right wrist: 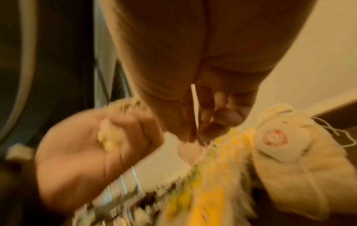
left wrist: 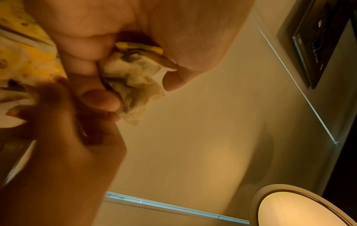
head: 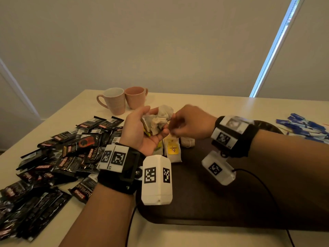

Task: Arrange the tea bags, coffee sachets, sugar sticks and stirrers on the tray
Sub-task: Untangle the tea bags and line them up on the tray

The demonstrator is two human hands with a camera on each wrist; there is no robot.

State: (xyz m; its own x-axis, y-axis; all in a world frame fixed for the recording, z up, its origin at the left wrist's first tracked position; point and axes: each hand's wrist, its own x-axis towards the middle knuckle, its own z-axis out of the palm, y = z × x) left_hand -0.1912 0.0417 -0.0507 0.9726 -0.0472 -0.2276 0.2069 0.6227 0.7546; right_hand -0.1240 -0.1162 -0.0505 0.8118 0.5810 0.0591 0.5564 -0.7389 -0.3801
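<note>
The left hand (head: 140,129) is raised palm-up above the far left corner of the dark tray (head: 204,202), its fingers (left wrist: 100,99) curled round a crumpled bunch of tea bags (head: 159,118); the left wrist view shows the pale, wrinkled paper squeezed between thumb and fingertips, with a yellow tag edge tucked against the palm. The right hand (head: 190,122) is just beside it, fingers drawn together in a pinch at the bunch's right edge; the right wrist view shows a thin white strip or string (right wrist: 194,107) between its fingertips, though motion blur leaves it unclear exactly what that is. Below the two hands, a few tea bags already lie on the tray's far end: one with a yellow label (head: 173,150) lies flat, and another pale one (head: 187,142) sits to its right with a loose string. On the light surface (head: 231,106) left of the tray is a wide, untidy heap of black coffee sachets (head: 58,157), none of them on the tray. Blue sugar sticks (head: 302,128) lie in a pile on the surface off the tray's right side. Two pink mugs (head: 122,99) stand touching each other near the far edge. A black cable (head: 267,189) runs from the right wrist camera across the tray.
</note>
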